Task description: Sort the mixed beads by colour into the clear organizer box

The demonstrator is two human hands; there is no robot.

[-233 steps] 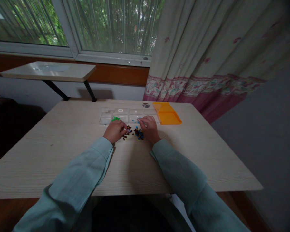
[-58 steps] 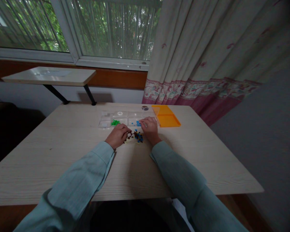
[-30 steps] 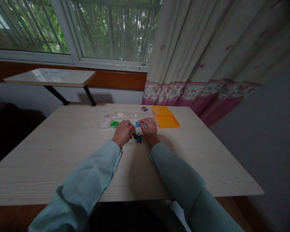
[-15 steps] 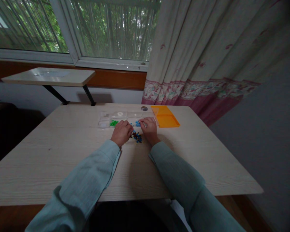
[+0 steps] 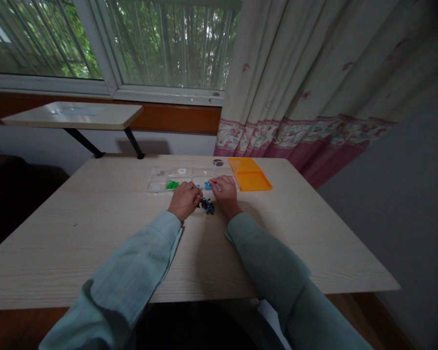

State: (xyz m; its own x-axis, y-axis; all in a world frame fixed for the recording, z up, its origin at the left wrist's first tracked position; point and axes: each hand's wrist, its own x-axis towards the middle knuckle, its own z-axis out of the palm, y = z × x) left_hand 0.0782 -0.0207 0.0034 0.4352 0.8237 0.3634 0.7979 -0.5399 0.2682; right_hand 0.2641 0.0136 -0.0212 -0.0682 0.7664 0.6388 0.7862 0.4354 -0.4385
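Table [image 5: 76, 228]: beads [image 5: 208, 208] half behind left hand [image 5: 184, 200]

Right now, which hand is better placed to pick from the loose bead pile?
Probably the left hand: its fingers reach the pile, while the right hand rests at the tray.

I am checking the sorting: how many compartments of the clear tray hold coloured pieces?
2. The green pieces lie in a front compartment just beyond the left hand; the blue pieces lie in the next one, beside the right hand. The hands may hide more.
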